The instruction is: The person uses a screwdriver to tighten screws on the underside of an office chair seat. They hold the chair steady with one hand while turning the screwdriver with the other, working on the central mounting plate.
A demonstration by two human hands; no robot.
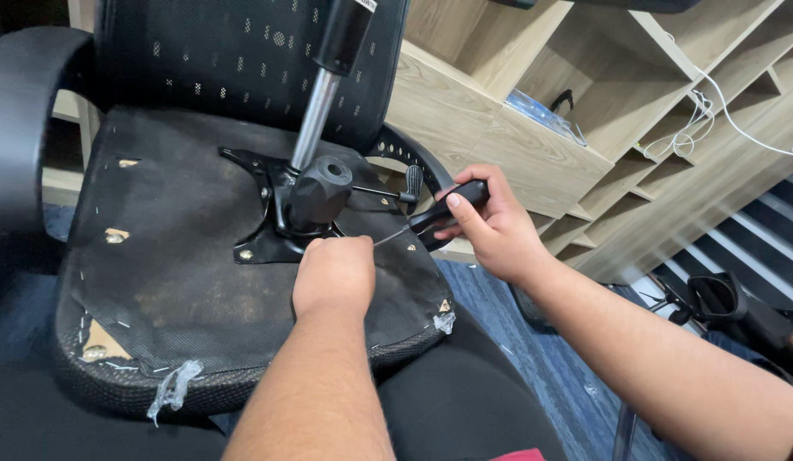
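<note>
An office chair lies tipped over with the underside of its seat (183, 265) facing me, covered in worn black fabric. A black metal mechanism plate (264, 243) is bolted to it, with a round black knob (320, 192) and a chrome gas cylinder (315, 115) rising from it. My left hand (332, 273) is closed and rests on the seat just below the plate. My right hand (490, 226) grips the black handle of a screwdriver (448, 207). Its thin shaft points left toward the plate's lower right corner beside my left hand.
A black armrest (25, 111) curves at the left and the mesh backrest (243, 51) stands behind. Light wooden shelving (601, 111) lies tilted at the right with a white cable (721, 107). Blue carpet (533, 341) and another chair's base (712, 299) are at the lower right.
</note>
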